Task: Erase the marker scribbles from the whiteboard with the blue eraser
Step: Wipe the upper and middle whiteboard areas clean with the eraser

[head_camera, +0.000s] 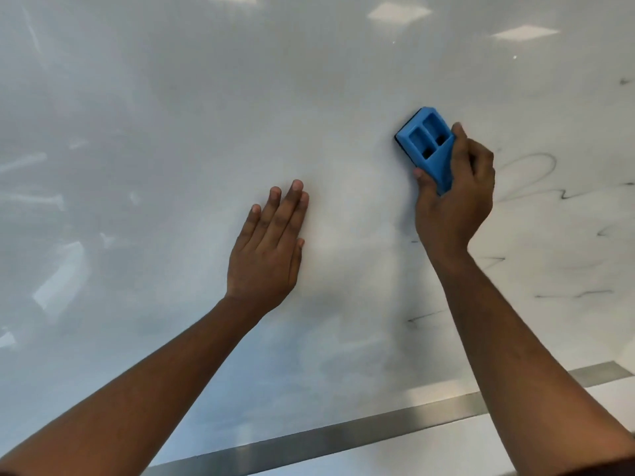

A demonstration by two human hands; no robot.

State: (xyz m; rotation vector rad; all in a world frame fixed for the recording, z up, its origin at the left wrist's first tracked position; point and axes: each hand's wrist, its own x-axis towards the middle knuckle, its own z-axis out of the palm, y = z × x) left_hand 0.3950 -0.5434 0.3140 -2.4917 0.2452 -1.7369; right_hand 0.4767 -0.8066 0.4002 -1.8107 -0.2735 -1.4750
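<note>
A glossy whiteboard [171, 132] fills the view. My right hand [453, 201] grips the blue eraser [427, 146] and presses its dark pad flat against the board, right of centre. My left hand [271, 242] lies flat on the board with fingers together, left of and below the eraser, holding nothing. Faint black marker scribbles [536, 173] run over the board to the right of my right hand, with thinner strokes [577, 294] lower down. The board left of the eraser shows only grey smudges.
A metal frame strip [343, 438] edges the bottom of the board, with a white wall below it. Ceiling lights reflect near the top of the board [398, 12].
</note>
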